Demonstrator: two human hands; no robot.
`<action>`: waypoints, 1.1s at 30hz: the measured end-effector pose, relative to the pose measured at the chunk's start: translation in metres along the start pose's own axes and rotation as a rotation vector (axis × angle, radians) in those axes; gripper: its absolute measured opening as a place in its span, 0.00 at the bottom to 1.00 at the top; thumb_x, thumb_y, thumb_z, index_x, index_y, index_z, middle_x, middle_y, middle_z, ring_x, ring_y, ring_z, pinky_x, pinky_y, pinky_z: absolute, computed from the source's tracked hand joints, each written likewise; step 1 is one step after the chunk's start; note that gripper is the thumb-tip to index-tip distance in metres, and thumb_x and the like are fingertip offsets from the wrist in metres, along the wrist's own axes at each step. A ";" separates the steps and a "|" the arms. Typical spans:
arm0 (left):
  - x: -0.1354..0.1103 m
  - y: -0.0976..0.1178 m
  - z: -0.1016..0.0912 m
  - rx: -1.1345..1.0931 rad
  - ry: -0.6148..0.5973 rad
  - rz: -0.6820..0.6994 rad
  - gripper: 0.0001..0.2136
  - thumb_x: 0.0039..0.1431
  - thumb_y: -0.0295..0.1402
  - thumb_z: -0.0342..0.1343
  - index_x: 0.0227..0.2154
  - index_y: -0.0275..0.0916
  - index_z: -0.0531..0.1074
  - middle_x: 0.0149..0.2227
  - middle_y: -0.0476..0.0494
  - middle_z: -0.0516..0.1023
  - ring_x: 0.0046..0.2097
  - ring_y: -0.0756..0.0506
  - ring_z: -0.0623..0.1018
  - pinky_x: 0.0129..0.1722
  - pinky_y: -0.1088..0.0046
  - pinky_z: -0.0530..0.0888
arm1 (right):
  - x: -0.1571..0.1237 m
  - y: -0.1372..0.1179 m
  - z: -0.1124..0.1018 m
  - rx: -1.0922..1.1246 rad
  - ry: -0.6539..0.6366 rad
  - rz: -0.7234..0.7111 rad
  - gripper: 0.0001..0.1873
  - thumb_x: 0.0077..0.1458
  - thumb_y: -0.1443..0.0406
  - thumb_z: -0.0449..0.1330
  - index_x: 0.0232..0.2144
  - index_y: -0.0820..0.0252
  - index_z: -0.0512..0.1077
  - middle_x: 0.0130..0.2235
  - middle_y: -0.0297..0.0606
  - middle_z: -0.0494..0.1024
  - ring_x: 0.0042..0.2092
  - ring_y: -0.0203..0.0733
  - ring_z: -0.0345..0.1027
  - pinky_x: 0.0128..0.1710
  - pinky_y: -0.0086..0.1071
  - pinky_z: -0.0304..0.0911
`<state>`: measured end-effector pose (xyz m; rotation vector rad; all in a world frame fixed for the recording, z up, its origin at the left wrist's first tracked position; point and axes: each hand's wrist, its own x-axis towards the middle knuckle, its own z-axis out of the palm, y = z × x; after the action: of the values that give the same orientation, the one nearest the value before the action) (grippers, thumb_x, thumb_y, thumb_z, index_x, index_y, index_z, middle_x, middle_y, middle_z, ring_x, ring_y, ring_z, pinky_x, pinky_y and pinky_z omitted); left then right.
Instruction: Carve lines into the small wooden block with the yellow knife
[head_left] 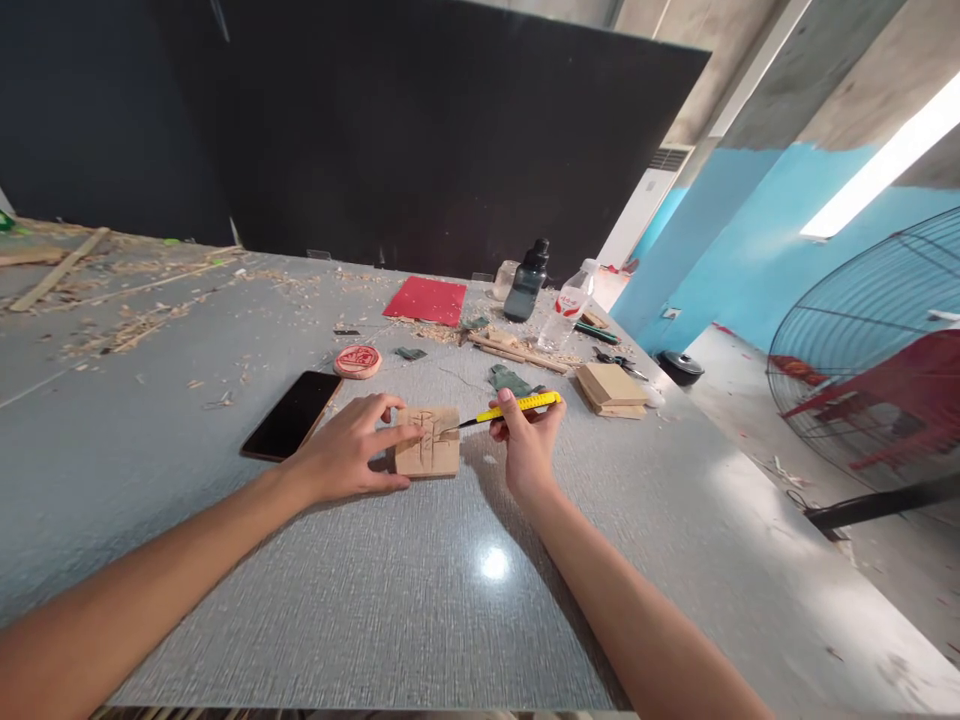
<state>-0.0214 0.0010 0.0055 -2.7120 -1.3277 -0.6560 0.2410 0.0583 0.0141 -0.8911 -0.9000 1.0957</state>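
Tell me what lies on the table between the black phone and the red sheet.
In the head view, a round wooden disc with a red carved design lies between the phone and the red sheet, near the phone.

You hold a yellow knife with a dark tip over a pale tan wood block marked with thin dark lines. The table under it is grey with a fine woven grain. Beside it lies a glossy black phone, a round stamp patterned in red, and farther back a plain red sheet.
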 end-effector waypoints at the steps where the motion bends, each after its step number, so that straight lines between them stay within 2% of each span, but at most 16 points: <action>1: 0.000 0.000 0.000 -0.002 -0.004 -0.002 0.27 0.62 0.50 0.66 0.61 0.52 0.71 0.60 0.39 0.64 0.53 0.38 0.73 0.55 0.55 0.73 | 0.000 0.000 0.000 0.005 0.002 0.000 0.33 0.51 0.54 0.74 0.41 0.47 0.53 0.30 0.21 0.78 0.20 0.30 0.65 0.20 0.24 0.61; 7: -0.001 0.000 0.001 -0.026 -0.010 -0.014 0.27 0.61 0.51 0.66 0.61 0.52 0.72 0.61 0.38 0.64 0.55 0.37 0.72 0.56 0.54 0.73 | 0.000 -0.009 0.001 0.198 -0.016 0.057 0.23 0.58 0.52 0.66 0.43 0.48 0.55 0.30 0.30 0.84 0.20 0.34 0.70 0.22 0.26 0.65; 10: 0.000 0.001 0.000 -0.036 -0.015 -0.024 0.27 0.61 0.51 0.66 0.60 0.51 0.72 0.60 0.38 0.64 0.54 0.37 0.73 0.56 0.54 0.73 | 0.007 -0.016 -0.002 0.309 0.031 0.128 0.20 0.56 0.56 0.68 0.39 0.52 0.61 0.29 0.31 0.83 0.20 0.31 0.69 0.21 0.22 0.64; 12: 0.000 0.001 0.000 -0.038 -0.016 -0.028 0.27 0.61 0.50 0.66 0.61 0.51 0.72 0.60 0.38 0.64 0.54 0.37 0.73 0.56 0.53 0.73 | 0.015 -0.019 -0.006 0.381 0.099 0.252 0.20 0.55 0.57 0.72 0.35 0.55 0.64 0.25 0.27 0.78 0.18 0.26 0.64 0.19 0.19 0.59; 15: -0.001 0.001 0.000 -0.040 -0.020 -0.028 0.28 0.60 0.49 0.67 0.61 0.51 0.72 0.60 0.38 0.64 0.54 0.37 0.73 0.56 0.53 0.73 | 0.025 -0.019 -0.012 0.508 0.203 0.431 0.21 0.57 0.59 0.73 0.29 0.57 0.63 0.17 0.18 0.65 0.15 0.22 0.54 0.15 0.17 0.50; 18: -0.001 0.000 0.001 -0.046 -0.022 -0.034 0.28 0.60 0.49 0.68 0.61 0.51 0.73 0.60 0.38 0.65 0.53 0.38 0.73 0.55 0.54 0.73 | 0.029 -0.015 -0.015 0.556 0.219 0.507 0.22 0.59 0.59 0.72 0.27 0.57 0.62 0.16 0.18 0.62 0.15 0.22 0.52 0.14 0.18 0.50; 22: -0.001 0.001 0.000 -0.061 -0.018 -0.041 0.27 0.60 0.49 0.67 0.61 0.52 0.73 0.60 0.39 0.65 0.52 0.38 0.74 0.55 0.54 0.73 | 0.025 -0.011 -0.012 0.481 0.136 0.510 0.24 0.55 0.57 0.75 0.26 0.57 0.62 0.19 0.20 0.64 0.17 0.23 0.52 0.15 0.18 0.50; 27: -0.001 0.002 -0.001 -0.068 -0.013 -0.052 0.27 0.60 0.50 0.67 0.61 0.53 0.73 0.60 0.39 0.66 0.53 0.38 0.74 0.55 0.53 0.73 | 0.020 -0.014 -0.009 0.392 0.053 0.399 0.27 0.49 0.54 0.77 0.27 0.56 0.62 0.20 0.19 0.60 0.18 0.24 0.49 0.16 0.20 0.49; 33: -0.001 0.001 0.000 -0.095 -0.010 -0.061 0.26 0.60 0.49 0.67 0.60 0.53 0.73 0.60 0.40 0.66 0.53 0.39 0.74 0.56 0.55 0.73 | 0.024 -0.012 -0.016 0.344 -0.020 0.342 0.27 0.56 0.40 0.65 0.32 0.56 0.71 0.21 0.24 0.62 0.19 0.29 0.52 0.19 0.27 0.52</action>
<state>-0.0212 -0.0003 0.0048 -2.7608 -1.4217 -0.7299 0.2650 0.0764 0.0224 -0.7604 -0.5599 1.5042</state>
